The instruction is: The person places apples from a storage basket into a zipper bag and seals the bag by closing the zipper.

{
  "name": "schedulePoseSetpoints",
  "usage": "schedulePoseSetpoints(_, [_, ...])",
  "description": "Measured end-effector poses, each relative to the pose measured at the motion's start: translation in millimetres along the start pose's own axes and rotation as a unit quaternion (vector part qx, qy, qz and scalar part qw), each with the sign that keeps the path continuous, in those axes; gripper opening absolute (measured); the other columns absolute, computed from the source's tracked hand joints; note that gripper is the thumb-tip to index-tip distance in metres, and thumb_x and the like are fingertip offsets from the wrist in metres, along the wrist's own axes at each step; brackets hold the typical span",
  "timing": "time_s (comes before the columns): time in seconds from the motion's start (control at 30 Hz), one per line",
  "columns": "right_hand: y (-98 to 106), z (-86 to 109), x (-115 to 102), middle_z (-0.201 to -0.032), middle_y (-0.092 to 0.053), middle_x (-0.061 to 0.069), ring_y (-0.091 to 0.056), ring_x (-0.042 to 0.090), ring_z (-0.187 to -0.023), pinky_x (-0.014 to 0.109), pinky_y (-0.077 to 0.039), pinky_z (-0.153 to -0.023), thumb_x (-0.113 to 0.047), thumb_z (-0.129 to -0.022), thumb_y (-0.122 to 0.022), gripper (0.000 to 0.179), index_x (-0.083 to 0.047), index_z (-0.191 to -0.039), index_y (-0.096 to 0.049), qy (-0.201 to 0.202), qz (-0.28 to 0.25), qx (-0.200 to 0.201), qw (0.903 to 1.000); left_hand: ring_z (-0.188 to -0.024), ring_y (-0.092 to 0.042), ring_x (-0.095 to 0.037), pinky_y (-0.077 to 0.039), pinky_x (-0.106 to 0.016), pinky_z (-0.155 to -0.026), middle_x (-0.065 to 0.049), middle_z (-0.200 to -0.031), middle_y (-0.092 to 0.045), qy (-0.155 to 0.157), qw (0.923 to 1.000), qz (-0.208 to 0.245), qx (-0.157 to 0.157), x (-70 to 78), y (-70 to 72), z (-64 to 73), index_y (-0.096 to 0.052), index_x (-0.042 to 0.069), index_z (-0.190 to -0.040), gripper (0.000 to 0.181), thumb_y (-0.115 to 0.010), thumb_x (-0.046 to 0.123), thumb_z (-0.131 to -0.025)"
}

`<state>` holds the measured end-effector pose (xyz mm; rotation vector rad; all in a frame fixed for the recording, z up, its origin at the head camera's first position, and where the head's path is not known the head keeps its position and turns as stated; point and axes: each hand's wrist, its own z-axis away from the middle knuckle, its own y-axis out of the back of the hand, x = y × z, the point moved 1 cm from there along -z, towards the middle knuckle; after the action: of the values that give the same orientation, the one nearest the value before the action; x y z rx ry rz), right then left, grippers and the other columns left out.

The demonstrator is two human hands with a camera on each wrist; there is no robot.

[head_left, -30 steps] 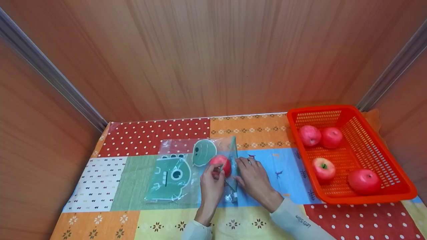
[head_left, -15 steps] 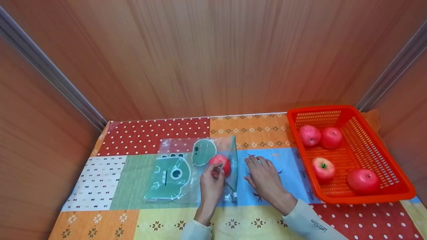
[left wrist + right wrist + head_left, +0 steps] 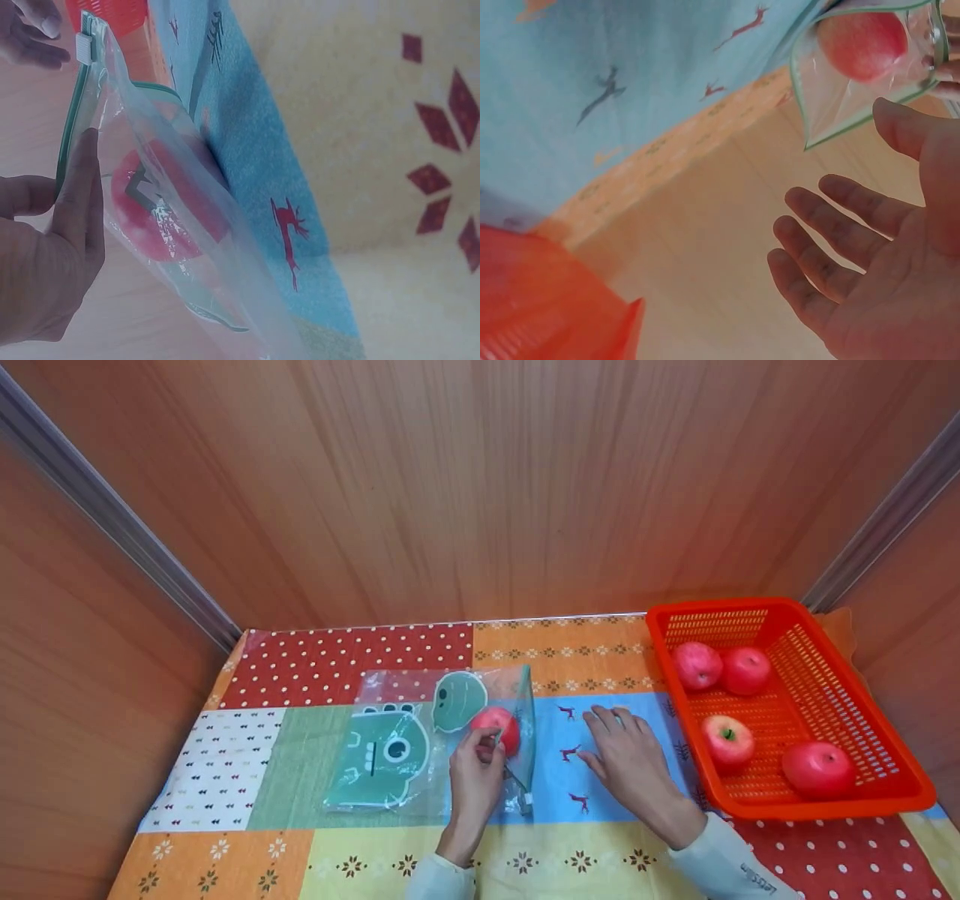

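A clear zip bag (image 3: 382, 802) with a green cartoon print and a green zip edge lies on the patterned cloth. Its mouth faces right and gapes, as the right wrist view shows. One red apple (image 3: 495, 729) sits inside near the mouth. My left hand (image 3: 478, 776) pinches the upper edge of the mouth between thumb and fingers; a white slider (image 3: 84, 49) is on the zip. Holding nothing, my right hand (image 3: 631, 757) hovers with spread fingers between the bag and the orange basket (image 3: 870, 810).
Inside the basket at the right lie several apples, among them a pale-topped apple (image 3: 727, 741) and a red apple (image 3: 819, 769). A wooden panel (image 3: 465, 495) stands behind the patterned cloth (image 3: 300, 765), with side panels left and right.
My right hand has left the zip edge of the bag and moved right, towards the basket. My left hand keeps its hold on the bag's mouth, and the apple inside stays put.
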<state>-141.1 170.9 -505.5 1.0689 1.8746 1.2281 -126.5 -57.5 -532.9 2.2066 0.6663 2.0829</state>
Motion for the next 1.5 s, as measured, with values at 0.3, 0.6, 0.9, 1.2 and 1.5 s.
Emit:
schedulePoseSetpoints(0.3, [15.7,12.5,21.3,-0.135,-0.067,0.022,-0.061,0.042,-0.121,0.058,-0.053,-0.104,-0.027,-0.084,-0.090,0.063,0.002,-0.134,-0.066,-0.012,0.010,0.000,0.9999,-0.080,-0.066,-0.015,-0.062,-0.028,-0.068,-0.008,-0.097,-0.069,0.005,1.0000,0.006,-0.006,-0.8,0.1,0.8,-0.074,0.004,-0.116,0.025,-0.073,-0.006,-0.093])
schedulePoseSetpoints(0.6, [32.7,26.2,44.4,-0.135,-0.066,0.023,-0.059,0.044,-0.123,0.058,-0.053,-0.100,-0.026,-0.087,-0.088,0.060,0.003,-0.134,-0.066,-0.038,0.008,-0.004,0.9992,-0.077,-0.065,-0.014,-0.059,-0.024,-0.065,-0.010,-0.092,-0.068,-0.001,0.9999,0.010,-0.002,-2.1,-1.3,0.6,-0.074,0.002,-0.112,0.023,-0.071,-0.008,-0.092])
schedulePoseSetpoints(0.9, [44.6,36.9,65.1,-0.138,-0.063,0.027,-0.056,0.046,-0.125,0.064,-0.050,-0.103,-0.022,-0.085,-0.088,0.065,0.004,-0.139,-0.062,-0.092,-0.002,-0.016,0.9957,-0.074,-0.064,-0.014,-0.057,-0.024,-0.067,-0.008,-0.089,-0.068,-0.010,0.9999,0.010,0.004,-3.3,-1.2,0.3,-0.074,0.001,-0.109,0.021,-0.071,-0.009,-0.091])
schedulePoseSetpoints(1.2, [51.6,48.1,83.7,-0.135,-0.061,0.030,-0.054,0.049,-0.119,0.068,-0.049,-0.098,-0.014,-0.090,-0.082,0.055,0.006,-0.137,-0.062,-0.115,-0.021,0.003,0.9931,-0.076,-0.063,-0.013,-0.058,-0.024,-0.066,-0.007,-0.093,-0.068,0.004,0.9999,0.010,-0.005,-1.9,0.2,1.1,-0.074,0.002,-0.113,0.024,-0.072,-0.007,-0.092])
schedulePoseSetpoints(1.5, [52.2,57.5,102.1,-0.135,-0.060,0.032,-0.054,0.051,-0.117,0.072,-0.049,-0.095,-0.011,-0.089,-0.081,0.055,0.008,-0.136,-0.061,-0.137,-0.016,-0.007,0.9904,-0.075,-0.062,-0.013,-0.057,-0.023,-0.063,-0.007,-0.093,-0.067,0.007,0.9998,0.015,-0.007,-2.2,0.9,2.2,-0.074,0.003,-0.114,0.024,-0.071,-0.007,-0.092])
